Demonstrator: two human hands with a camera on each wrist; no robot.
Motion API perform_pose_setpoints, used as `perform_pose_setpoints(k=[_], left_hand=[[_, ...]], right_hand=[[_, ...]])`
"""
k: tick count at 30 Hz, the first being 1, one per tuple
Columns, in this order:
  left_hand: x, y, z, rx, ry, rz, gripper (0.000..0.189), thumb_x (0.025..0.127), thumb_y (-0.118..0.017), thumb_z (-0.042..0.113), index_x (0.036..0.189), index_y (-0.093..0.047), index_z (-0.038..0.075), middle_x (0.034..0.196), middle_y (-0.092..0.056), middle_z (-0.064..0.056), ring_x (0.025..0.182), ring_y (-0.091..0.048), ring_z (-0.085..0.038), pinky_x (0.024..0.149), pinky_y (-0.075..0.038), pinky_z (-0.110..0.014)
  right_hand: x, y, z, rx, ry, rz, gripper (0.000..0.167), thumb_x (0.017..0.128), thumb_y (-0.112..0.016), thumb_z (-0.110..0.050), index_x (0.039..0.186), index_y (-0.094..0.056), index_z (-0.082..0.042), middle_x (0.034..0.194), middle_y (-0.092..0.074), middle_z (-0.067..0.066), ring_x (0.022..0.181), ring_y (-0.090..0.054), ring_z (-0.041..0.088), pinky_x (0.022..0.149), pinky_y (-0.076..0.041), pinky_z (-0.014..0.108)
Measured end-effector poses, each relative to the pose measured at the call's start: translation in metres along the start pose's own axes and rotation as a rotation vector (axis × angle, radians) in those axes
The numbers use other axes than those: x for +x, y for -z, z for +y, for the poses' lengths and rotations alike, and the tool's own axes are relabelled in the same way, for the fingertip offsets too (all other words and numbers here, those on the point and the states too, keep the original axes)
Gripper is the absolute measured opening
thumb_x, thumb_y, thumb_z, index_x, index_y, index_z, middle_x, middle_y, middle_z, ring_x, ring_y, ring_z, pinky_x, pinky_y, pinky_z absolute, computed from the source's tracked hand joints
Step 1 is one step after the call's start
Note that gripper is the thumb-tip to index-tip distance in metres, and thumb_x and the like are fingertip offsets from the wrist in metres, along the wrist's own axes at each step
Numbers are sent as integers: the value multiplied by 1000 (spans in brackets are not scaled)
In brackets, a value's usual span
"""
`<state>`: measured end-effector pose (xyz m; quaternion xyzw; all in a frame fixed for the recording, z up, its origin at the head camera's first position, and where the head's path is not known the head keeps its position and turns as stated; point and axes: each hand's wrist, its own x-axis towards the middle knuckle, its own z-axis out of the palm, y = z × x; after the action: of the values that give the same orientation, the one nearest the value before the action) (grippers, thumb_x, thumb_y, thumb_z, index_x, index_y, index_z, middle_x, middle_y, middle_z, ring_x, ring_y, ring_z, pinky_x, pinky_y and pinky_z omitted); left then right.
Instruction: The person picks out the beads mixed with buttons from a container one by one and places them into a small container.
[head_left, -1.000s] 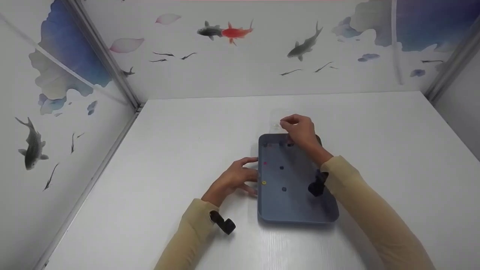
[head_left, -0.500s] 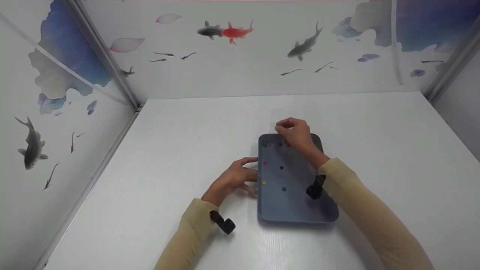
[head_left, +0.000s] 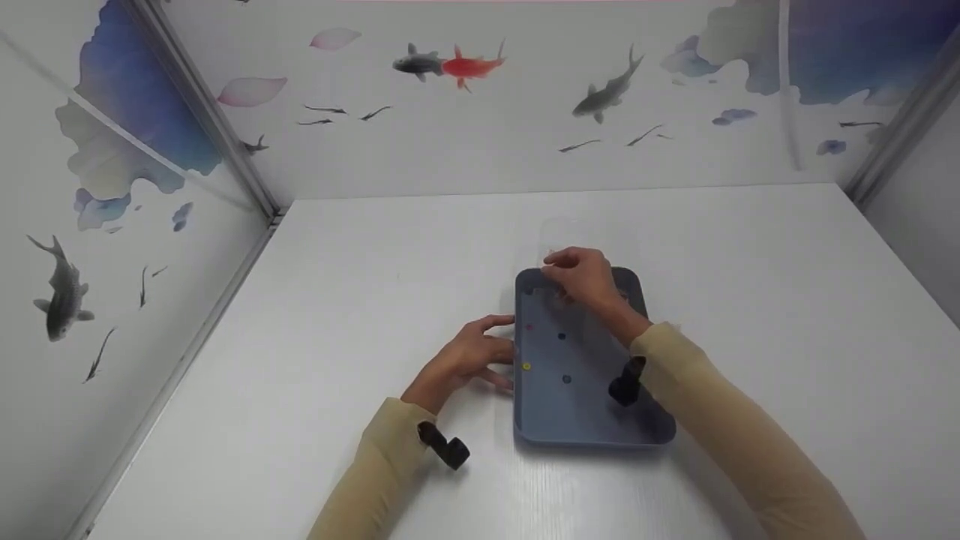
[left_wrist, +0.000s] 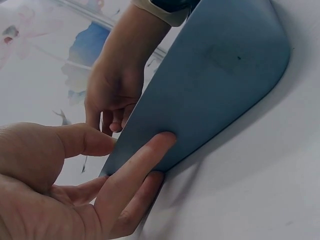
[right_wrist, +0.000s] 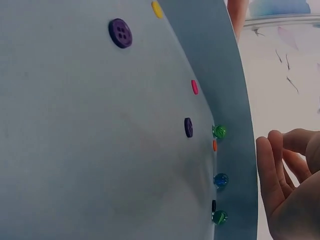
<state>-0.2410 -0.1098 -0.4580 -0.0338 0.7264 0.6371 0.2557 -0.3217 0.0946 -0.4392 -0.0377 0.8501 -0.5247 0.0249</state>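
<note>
A blue-grey rectangular tray (head_left: 592,441) lies on the table with small buttons and marbles in it. My left hand (head_left: 474,351) touches its left side, fingers extended against the outer wall and thumb at the rim. Over the far end is my right hand (head_left: 589,281), thumb and fingers drawn together just beyond the rim. I cannot tell whether they pinch anything small. On the tray floor are a yellow button (head_left: 526,366), a pink button (right_wrist: 195,87) and purple buttons (right_wrist: 120,33). Green marbles (right_wrist: 219,131) and a blue marble (right_wrist: 220,180) lie along the far wall.
Behind the tray lies a clear plastic container (head_left: 566,227), partly hidden by the right hand. An orange button (right_wrist: 215,145) sits between marbles at the far wall. White walls (head_left: 495,150) with painted fish enclose the table at the back and sides.
My right hand has moved left and nearer, from over the clear container to the tray's far rim. The left hand and tray have stayed in place.
</note>
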Motion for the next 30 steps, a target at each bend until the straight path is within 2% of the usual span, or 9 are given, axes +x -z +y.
perform_pose_setpoints(k=[13,22,30], left_hand=[[-2,0,1,12,-4,-3,66,90,-67,8,151,-43,16,118,-73,-18,109,-71,-29,67,-66,-37],[-2,0,2,26,-4,-1,65,89,-65,8,150,-44,15,118,-72,-19,108,-72,-29,64,-66,-35],[-2,0,2,40,3,-1,64,91,-65,9,151,-42,15,120,-72,-18,110,-71,-28,67,-66,-35]], right_hand=[[-3,-8,5,-3,-56,-50,29,93,-71,-20,118,-71,-5,101,-71,14,62,-61,12,51,-56,22],[-1,-11,9,21,-104,-102,33,93,-71,-22,121,-70,-4,78,-68,6,52,-60,12,49,-55,23],[2,-16,10,30,-171,-112,35,92,-71,-22,123,-70,-5,81,-69,7,55,-62,11,50,-57,23]])
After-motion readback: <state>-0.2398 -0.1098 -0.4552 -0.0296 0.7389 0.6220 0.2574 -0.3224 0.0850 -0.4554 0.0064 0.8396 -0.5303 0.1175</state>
